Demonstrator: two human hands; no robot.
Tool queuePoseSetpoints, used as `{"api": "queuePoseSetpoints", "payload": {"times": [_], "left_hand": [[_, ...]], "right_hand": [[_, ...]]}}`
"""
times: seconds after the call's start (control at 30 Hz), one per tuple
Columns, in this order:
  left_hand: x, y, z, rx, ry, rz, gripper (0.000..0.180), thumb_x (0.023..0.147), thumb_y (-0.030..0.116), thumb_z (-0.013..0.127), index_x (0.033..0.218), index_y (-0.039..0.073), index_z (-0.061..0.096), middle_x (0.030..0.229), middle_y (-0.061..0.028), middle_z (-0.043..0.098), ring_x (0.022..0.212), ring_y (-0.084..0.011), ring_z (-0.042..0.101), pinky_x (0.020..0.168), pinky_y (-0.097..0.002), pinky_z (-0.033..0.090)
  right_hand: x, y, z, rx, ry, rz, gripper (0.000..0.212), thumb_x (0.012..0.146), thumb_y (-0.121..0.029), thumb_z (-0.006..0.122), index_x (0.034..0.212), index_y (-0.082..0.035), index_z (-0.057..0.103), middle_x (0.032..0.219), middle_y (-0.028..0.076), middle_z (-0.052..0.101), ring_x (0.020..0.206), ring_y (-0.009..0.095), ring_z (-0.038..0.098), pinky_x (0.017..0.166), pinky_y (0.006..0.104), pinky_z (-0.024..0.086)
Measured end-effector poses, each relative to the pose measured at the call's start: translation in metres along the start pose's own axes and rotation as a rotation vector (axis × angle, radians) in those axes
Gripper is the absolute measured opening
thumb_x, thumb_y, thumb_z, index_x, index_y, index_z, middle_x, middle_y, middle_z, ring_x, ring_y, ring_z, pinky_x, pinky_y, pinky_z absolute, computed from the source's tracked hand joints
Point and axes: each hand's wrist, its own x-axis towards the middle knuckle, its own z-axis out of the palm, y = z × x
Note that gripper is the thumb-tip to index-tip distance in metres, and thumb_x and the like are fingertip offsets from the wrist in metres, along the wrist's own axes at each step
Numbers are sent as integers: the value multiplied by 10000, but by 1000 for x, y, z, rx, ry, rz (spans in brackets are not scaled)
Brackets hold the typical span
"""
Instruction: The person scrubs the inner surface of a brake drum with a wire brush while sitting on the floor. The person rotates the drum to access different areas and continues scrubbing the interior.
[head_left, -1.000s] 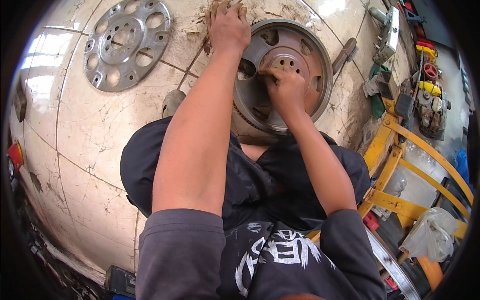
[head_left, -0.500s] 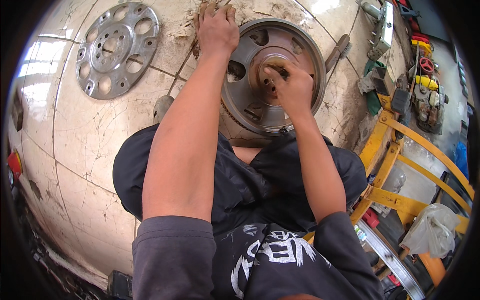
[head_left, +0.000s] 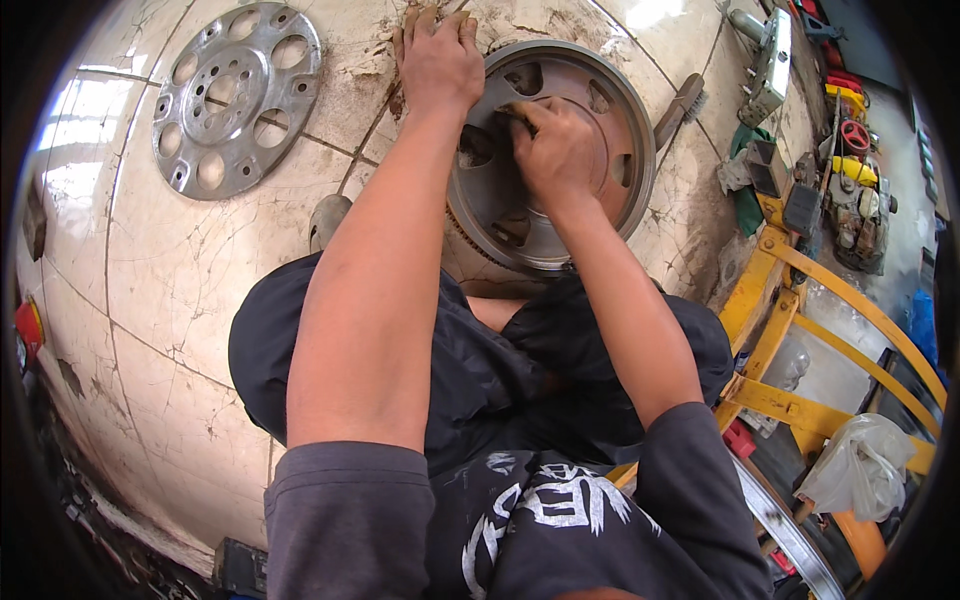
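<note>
A large round flywheel (head_left: 482, 196) with a toothed rim lies on the tiled floor in front of my legs. My right hand (head_left: 556, 150) is over its face, left of the hub, fingers pinched together. Something small and dark seems to be under the fingertips, too hidden to name. My left hand (head_left: 440, 62) rests beside the flywheel's upper left edge, its fingers stretched out toward the floor. A flat metal plate (head_left: 262, 95) with round holes lies on the tiles to the left. To the right of the flywheel is a wire brush (head_left: 682, 108) with a wooden handle.
At the right stand a yellow metal frame (head_left: 770, 395) and a translucent plastic bag (head_left: 858, 465). Farther back are a metal part (head_left: 765, 70) and a small machine (head_left: 858, 200) with yellow and red pieces. A red object (head_left: 30, 328) sits at the far left.
My right hand has moved from the flywheel's hub up and left across its face. My left hand stays in nearly the same place.
</note>
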Motion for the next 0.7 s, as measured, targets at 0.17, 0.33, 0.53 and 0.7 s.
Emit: {"api": "queuePoseSetpoints", "payload": {"times": [0.17,0.33,0.53,0.7], "left_hand": [[1,1,1,-56,13,4,430,1089,401,458,1330,140,701,1524,-148,543,1496,-340,383,1267,-489,220],[0,7,-1,-52,4,12,426,1088,396,461,1328,139,702,1530,-149,540,1492,-349,387,1263,-493,228],[0,-2,0,-1,14,21,426,1090,394,460,1328,136,700,1528,-151,543,1492,-350,390,1258,-487,239],[1,-1,0,-32,17,29,435,1090,392,455,1334,124,696,1516,-164,555,1482,-366,404,1256,-486,246]], "right_hand": [[10,3,11,3,31,-70,204,815,-130,784,1016,-140,818,917,192,719,843,388,702,775,468,550],[20,11,13,53,195,91,151,813,-115,776,952,-130,831,830,176,706,769,379,696,732,458,554],[11,8,9,233,105,73,160,831,-104,781,973,-152,837,825,184,711,777,372,704,715,437,558],[12,3,22,167,112,-44,169,835,-99,782,992,-137,831,882,166,745,819,340,729,762,408,567]]}}
